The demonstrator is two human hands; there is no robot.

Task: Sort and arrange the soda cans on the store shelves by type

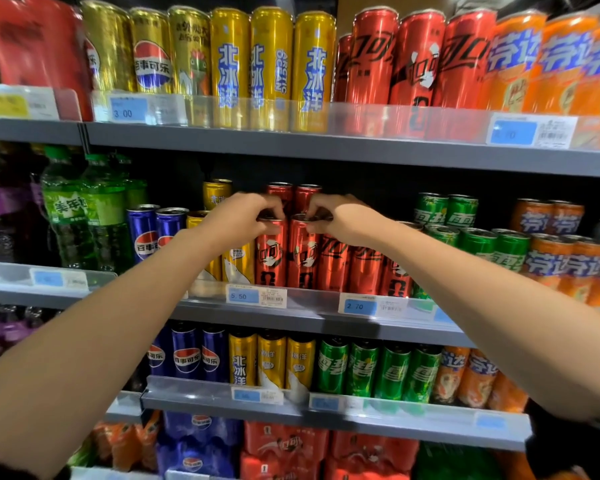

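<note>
On the middle shelf (319, 318) stand rows of slim soda cans. My left hand (243, 218) grips the top rim of a red cola can (271, 258) at the shelf front. My right hand (329, 214) grips the top of the red cola can (302, 259) right beside it. Both cans stand upright on the shelf, touching each other. More red cans (364, 268) stand to their right and behind. Yellow cans (238, 263) stand just left of my left hand, and blue cans (155, 232) further left.
Green cans (478, 247) and orange cans (568, 265) fill the middle shelf's right side; green bottles (80, 209) stand at its left. The top shelf (326, 147) carries gold, yellow, red and orange cans. The lower shelf (326, 415) holds blue, yellow, green and orange cans.
</note>
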